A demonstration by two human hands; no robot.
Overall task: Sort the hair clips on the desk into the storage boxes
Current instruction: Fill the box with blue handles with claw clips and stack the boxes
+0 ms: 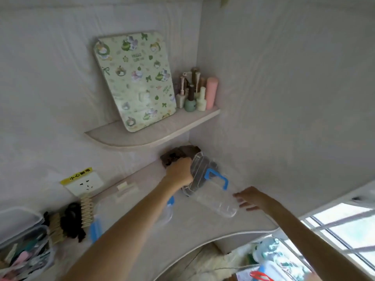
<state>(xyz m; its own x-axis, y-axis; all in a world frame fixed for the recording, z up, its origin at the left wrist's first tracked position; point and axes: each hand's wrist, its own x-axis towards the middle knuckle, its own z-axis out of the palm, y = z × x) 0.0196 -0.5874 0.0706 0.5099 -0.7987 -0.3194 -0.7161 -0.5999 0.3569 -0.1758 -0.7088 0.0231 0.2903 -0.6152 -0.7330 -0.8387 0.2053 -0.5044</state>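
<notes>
A clear storage box [218, 196] with a blue handle lies tilted in the desk's far corner, with dark contents showing through its near-left end. My left hand [179, 172] is closed on the box's upper edge, next to a dark brown object [177, 154] against the wall. My right hand [254, 198] has its fingers spread and touches the box's right end. At the left edge an open storage box [41, 260] holds several mixed hair clips. A row of wooden clips [87, 210] and black hair ties [71, 221] lie beside it on the desk [194, 224].
Another clear box with blue latches [95, 229] lies partly under my left arm. A wall socket [83, 184] sits above the desk. A shelf [142, 134] holds a patterned green board [134, 82] and small bottles [195, 94]. A window [343, 230] is at lower right.
</notes>
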